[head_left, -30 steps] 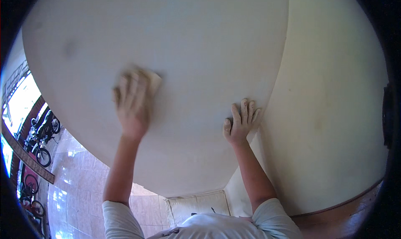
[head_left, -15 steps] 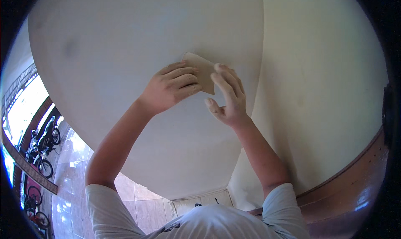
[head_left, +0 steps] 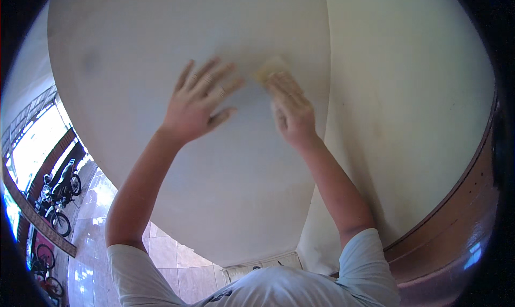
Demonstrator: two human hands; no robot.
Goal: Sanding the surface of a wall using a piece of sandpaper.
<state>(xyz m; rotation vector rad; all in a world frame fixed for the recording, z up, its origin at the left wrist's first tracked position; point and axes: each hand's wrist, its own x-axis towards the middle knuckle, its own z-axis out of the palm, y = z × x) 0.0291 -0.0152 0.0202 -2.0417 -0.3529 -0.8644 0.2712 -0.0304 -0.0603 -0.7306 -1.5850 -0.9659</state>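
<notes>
My right hand presses a small tan piece of sandpaper to the pale wall, its fingers over the lower part of the sheet. Hand and sheet are both smeared by motion. To the left, my left hand is open and holds nothing, its fingers spread in front of the same wall; whether it touches the surface I cannot tell. Whitish dust coats the fingers.
A second, cream wall meets the first at a corner just right of my right hand. Brown trim runs along the lower right. Shiny floor tiles and a parked motorcycle show at the left.
My left hand has let go of the sandpaper and moved left, fingers spreading. My right hand has taken the sheet and moved slightly up against the wall.
</notes>
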